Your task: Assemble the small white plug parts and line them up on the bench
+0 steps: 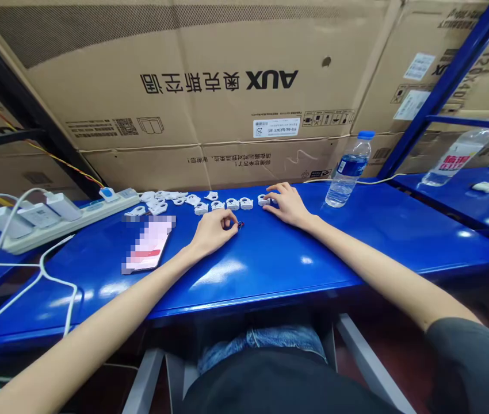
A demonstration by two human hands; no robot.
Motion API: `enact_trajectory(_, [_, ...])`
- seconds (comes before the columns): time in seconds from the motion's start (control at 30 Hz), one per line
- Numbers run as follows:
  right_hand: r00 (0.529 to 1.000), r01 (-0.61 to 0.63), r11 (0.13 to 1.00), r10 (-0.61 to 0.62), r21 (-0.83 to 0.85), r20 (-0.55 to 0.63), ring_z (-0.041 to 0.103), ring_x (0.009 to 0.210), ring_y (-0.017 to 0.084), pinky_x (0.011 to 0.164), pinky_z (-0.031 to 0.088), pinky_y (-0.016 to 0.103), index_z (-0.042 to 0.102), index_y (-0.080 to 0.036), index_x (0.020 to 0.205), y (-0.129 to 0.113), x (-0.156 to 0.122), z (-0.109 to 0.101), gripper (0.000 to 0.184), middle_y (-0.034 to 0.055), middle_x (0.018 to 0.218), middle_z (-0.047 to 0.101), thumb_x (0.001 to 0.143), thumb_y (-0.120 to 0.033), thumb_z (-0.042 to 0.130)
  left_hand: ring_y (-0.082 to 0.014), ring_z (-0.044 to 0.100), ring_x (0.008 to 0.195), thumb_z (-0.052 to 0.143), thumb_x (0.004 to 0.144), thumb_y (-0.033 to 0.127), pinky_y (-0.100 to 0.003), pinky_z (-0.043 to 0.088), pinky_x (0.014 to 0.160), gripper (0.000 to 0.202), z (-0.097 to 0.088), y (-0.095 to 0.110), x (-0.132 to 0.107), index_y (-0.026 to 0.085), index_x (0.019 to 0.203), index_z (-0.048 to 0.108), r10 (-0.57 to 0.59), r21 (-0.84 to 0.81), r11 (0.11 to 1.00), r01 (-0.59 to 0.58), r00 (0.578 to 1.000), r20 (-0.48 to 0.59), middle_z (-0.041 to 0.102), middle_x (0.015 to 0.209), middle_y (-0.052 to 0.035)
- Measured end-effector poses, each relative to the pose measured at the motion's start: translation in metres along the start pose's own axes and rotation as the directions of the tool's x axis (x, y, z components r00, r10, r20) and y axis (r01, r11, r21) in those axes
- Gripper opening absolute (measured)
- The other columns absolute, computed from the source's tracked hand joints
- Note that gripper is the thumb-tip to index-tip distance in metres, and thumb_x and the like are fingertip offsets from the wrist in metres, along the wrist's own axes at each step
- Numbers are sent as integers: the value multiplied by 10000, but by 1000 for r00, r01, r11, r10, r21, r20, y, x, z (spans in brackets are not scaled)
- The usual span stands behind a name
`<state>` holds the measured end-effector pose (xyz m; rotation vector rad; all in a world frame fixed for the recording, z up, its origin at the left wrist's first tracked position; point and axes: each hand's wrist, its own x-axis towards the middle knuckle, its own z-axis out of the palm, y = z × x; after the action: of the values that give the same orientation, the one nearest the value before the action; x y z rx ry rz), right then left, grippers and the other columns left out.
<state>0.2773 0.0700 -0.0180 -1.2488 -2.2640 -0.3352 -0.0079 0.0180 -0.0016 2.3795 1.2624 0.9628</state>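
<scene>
My left hand [215, 231] is closed in a pinch over the blue table. A tiny dark and reddish piece [240, 225] shows at its fingertips, too small to name. To the right, my right hand [286, 204] has its thumb and fingers on either side of a small white plastic part [263, 200], partly covered by the fingers. Several similar white parts with round openings, such as this white part [247, 203], stand in a row between the hands. Behind my left hand lies a loose group of white plastic pieces [158, 201].
A phone [149, 244] lies left of my left hand. Farther left are a power strip [84, 221] with chargers and white cables [72, 287]. A water bottle [348, 169] stands at the right. Large cardboard boxes [227, 34] rise behind the blue table [270, 270].
</scene>
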Motion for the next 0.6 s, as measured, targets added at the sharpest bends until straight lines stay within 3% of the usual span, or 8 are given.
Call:
enact_trajectory(0.27, [1000,-20,1000,20,-9,17,537,1261,383,949,518,544,733,-208,1257,-1,-1,-1,361,149,1390,652,971,-421,677,-160,552,654,627,761,177,-299,422,653,129,1,-2,-1,209,838,725,-10,26,1000,9,1000,23,635,720,11])
enact_trajectory(0.6, [988,151,988,-150,-25,41,501,1351,366,1116,438,608,672,-254,1393,-32,1,1,404,145,1462,616,1011,-373,617,-168,561,649,580,749,153,-300,415,642,151,1,-2,-1,215,828,692,-50,55,997,51,998,-28,638,708,15])
